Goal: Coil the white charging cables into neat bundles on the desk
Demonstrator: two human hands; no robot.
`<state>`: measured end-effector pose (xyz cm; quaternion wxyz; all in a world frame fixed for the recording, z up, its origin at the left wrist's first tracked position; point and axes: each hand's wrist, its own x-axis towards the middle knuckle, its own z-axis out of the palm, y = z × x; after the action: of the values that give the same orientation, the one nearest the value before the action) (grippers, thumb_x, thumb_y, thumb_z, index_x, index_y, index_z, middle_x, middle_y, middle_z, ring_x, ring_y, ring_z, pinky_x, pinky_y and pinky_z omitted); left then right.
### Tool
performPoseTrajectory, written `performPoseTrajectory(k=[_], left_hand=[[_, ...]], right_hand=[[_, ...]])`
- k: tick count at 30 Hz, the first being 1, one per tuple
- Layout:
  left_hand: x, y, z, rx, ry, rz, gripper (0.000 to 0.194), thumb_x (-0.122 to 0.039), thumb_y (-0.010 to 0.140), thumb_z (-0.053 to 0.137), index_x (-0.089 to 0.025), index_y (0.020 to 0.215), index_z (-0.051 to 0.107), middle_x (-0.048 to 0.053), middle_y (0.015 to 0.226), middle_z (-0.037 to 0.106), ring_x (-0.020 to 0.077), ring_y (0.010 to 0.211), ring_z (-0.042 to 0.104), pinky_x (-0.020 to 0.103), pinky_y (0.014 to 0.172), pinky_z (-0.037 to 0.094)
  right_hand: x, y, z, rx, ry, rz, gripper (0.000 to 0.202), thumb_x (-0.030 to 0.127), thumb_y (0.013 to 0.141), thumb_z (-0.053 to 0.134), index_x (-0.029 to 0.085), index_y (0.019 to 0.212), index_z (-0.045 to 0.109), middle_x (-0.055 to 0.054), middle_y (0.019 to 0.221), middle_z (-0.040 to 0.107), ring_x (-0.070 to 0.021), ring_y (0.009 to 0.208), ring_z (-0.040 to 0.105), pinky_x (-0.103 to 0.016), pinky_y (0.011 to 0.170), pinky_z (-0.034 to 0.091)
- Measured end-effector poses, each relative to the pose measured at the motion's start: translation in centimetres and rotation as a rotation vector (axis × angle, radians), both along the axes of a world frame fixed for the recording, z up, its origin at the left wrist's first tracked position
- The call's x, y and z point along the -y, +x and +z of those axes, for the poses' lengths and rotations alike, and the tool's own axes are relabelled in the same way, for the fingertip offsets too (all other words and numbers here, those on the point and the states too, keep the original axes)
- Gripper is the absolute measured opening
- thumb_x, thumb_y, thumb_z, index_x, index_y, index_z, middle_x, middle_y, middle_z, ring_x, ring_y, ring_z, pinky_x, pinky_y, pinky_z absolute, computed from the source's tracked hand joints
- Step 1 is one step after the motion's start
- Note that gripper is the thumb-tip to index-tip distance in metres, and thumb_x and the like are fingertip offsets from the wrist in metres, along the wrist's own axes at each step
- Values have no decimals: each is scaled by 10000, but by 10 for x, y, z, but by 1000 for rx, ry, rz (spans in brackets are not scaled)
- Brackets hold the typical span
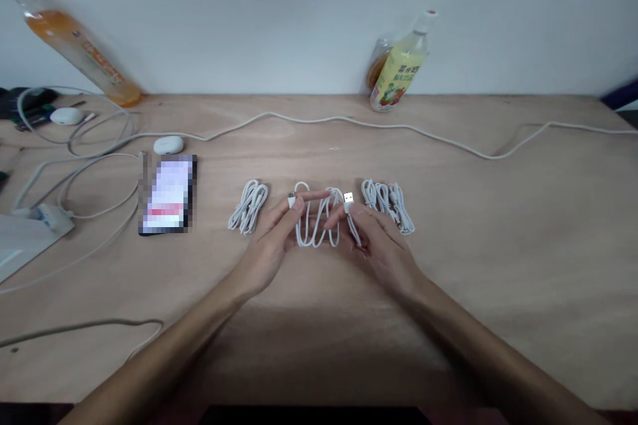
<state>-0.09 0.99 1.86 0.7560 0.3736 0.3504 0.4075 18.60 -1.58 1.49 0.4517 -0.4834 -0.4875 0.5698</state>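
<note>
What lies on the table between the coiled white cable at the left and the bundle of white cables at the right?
In the head view, the looped white cable lies there, its ends held by the left hand and right hand.

Soft, even, rather dim light falls from above. A faint shadow spreads on the table [498, 265] under the forearms. The orange bottle [74, 43] at far left is blurred and stretched by edge distortion.

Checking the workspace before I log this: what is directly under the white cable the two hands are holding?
Bare wooden table lies under the white cable. The left hand and right hand cover its lower ends, so nothing there can be checked.
</note>
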Motion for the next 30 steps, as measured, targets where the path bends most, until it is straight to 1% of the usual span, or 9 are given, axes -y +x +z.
performPoseTrajectory(k=[3, 6, 8, 10, 13, 16, 19, 24, 30], left_hand=[[0, 1, 0, 41, -9, -13, 479, -569, 1006, 730, -186, 1286, 795, 147, 1255, 819, 329, 1091, 788, 461, 939, 632], [-1, 2, 1, 69, -16, -27, 502, -582, 1012, 709, -165, 1282, 775, 168, 1276, 813, 345, 1113, 785, 475, 946, 627], [0, 3, 2, 60, -13, -18, 484, -575, 1011, 713, -161, 1255, 771, 170, 1285, 809, 342, 1111, 785, 481, 954, 624], [0, 3, 2, 50, -6, -3, 441, -555, 1009, 728, -169, 1217, 771, 160, 1283, 809, 329, 1088, 788, 481, 953, 623], [0, 2, 1, 41, 21, 16, 356, -519, 1009, 748, -192, 1145, 781, 123, 1225, 823, 292, 1034, 793, 445, 935, 619], [0, 1, -1, 5, 54, 44, 309, -495, 1011, 757, -198, 1083, 805, 93, 1114, 834, 255, 988, 788, 385, 888, 614], [-1, 1, -2, -17, 62, 36, 308, -482, 1014, 757, -196, 1098, 835, 98, 1091, 837, 250, 984, 789, 358, 851, 610], [-1, 1, 2, 28, 20, -2, 316, -449, 1026, 748, -194, 1179, 853, 120, 1107, 848, 256, 956, 804, 417, 931, 615], [1, 1, 0, 42, 4, -22, 355, -456, 989, 800, -185, 1209, 862, 139, 1112, 848, 287, 1031, 791, 430, 965, 595]], right_hand=[[0, 0, 1, 32, 23, -20, 444, 577, 1069, 547, 260, 942, 830, -12, 801, 545, -196, 740, 504, -343, 692, 453], [-1, 1, 1, 83, 81, -60, 399, 543, 1068, 565, 282, 997, 858, -67, 1064, 643, -247, 986, 592, -424, 891, 524], [-1, 3, 1, 127, 146, -91, 372, 539, 1056, 591, 304, 992, 872, -81, 1192, 653, -279, 1160, 580, -477, 1037, 495], [-1, 4, 2, 190, 199, -124, 342, 536, 1047, 615, 335, 982, 884, -78, 1124, 659, -289, 1190, 556, -497, 1092, 460], [-1, 4, 2, 217, 207, -129, 310, 524, 1044, 632, 365, 977, 889, -57, 929, 658, -278, 1031, 567, -495, 1035, 474], [-1, 2, 3, 69, 134, -67, 307, 535, 1036, 650, 343, 989, 885, -44, 918, 731, -263, 956, 630, -465, 962, 516], [-2, 0, 4, -43, 66, -42, 292, 536, 1004, 700, 306, 985, 879, -33, 914, 764, -240, 918, 678, -408, 893, 546], [-2, 0, 6, -17, 56, -9, 266, 483, 996, 710, 276, 935, 864, -20, 849, 741, -202, 847, 666, -353, 822, 525], [-2, 0, 8, 41, 68, 17, 317, 452, 1002, 687, 242, 783, 777, -16, 799, 722, -186, 786, 634, -341, 776, 494]])
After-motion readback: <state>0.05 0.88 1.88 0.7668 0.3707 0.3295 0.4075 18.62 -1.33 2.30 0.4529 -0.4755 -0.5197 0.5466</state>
